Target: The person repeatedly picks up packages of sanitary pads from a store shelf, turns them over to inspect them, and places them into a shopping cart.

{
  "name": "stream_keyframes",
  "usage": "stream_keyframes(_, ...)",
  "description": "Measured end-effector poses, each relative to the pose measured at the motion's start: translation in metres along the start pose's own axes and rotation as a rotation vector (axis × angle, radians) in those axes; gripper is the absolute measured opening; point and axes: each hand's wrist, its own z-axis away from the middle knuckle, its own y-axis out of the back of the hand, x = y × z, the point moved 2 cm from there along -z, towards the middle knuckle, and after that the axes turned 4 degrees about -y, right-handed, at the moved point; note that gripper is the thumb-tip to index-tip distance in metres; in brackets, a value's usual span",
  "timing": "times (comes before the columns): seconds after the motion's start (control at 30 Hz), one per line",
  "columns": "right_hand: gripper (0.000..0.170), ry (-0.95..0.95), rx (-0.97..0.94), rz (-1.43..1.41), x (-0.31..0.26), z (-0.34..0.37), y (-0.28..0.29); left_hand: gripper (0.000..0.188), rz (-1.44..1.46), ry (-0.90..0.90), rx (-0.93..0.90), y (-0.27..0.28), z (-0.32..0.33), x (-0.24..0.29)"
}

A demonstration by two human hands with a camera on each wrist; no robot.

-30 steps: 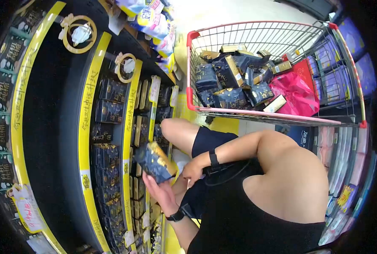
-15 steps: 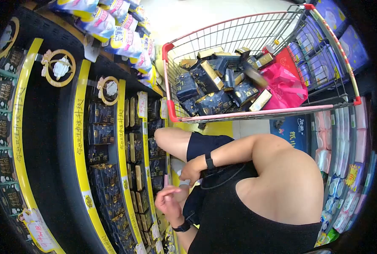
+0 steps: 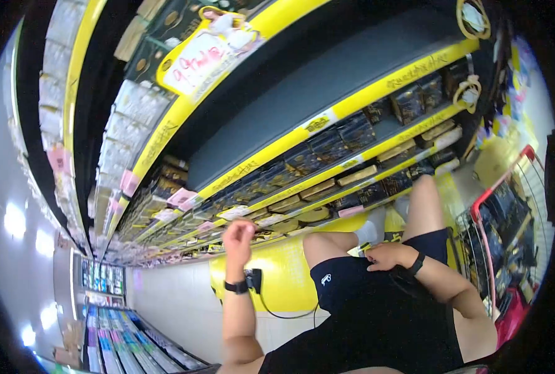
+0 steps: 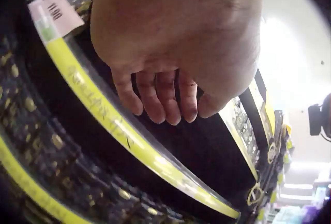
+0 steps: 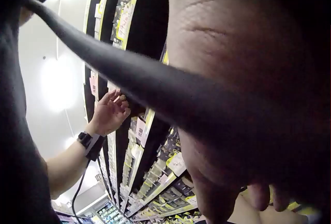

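Black, blocky soft packs (image 3: 408, 105) with gold print, stacked in rows on dark yellow-edged shelves (image 3: 246, 134); more heaped in the red-and-pink-railed wire cart (image 3: 491, 274). Shelved packs lie ahead of both hands, apart from the left; cart packs sit beyond the right. Left hand (image 3: 239, 240) raised, fingers loosely bent, grasping nothing. Right hand (image 3: 390, 256) lies over the dark shorts (image 3: 346, 271); fingertips partly hidden, cannot tell how far open or whether anything is held. Count: two hands, two black wristbands (image 3: 236, 287), one cart, two wooden hoops (image 3: 487, 28); packs too many to count.
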Motion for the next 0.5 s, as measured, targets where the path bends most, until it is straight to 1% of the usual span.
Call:
stream_keyframes(0.07, 0.045, -0.038, -0.020, 0.004, 0.003, 0.005, 0.008, 0.003, -0.099, -0.154, 0.027, 0.027, -0.029, 0.001)
stream_keyframes(0.1, 0.046, -0.059, -0.019, 0.000, 0.003, 0.007, 0.011, 0.004, -0.176, -0.152, 0.053, 0.045, -0.045, 0.002)
stream_keyframes(0.13, 0.045, -0.059, 0.026, -0.013, 0.006, 0.009, 0.009, 0.006, -0.249, -0.153, 0.078, 0.063, -0.061, 0.004)
stream_keyframes(0.2, 0.045, -0.067, 0.118, -0.036, 0.015, 0.016, 0.004, 0.009, -0.511, -0.352, 0.125, 0.095, -0.095, 0.014)
stream_keyframes(0.23, 0.044, -0.094, 0.094, -0.071, 0.014, 0.024, 0.008, 0.012, -0.532, -0.312, 0.171, 0.108, -0.111, 0.013)
stream_keyframes(0.27, 0.046, -0.070, 0.130, -0.066, 0.021, 0.027, 0.003, 0.014, -0.553, -0.272, 0.217, 0.122, -0.125, 0.010)
stream_keyframes(0.33, 0.050, -0.095, 0.141, -0.080, 0.031, 0.038, -0.006, 0.019, -0.775, -0.298, 0.256, 0.146, -0.151, 0.006)
stream_keyframes(0.37, 0.052, -0.153, 0.127, -0.111, 0.022, 0.051, 0.003, 0.029, -1.011, -0.347, 0.245, 0.159, -0.162, 0.000)
stream_keyframes(0.4, 0.052, -0.155, 0.132, -0.127, 0.016, 0.062, 0.009, 0.037, -1.133, -0.270, 0.259, 0.176, -0.173, -0.013)
stream_keyframes(0.47, 0.050, -0.162, 0.167, -0.120, 0.039, 0.064, -0.010, 0.051, -1.347, -0.087, 0.273, 0.206, -0.192, -0.037)
stream_keyframes(0.5, 0.050, -0.165, 0.212, -0.129, 0.052, 0.065, -0.021, 0.058, -1.358, 0.053, 0.191, 0.229, -0.208, -0.055)
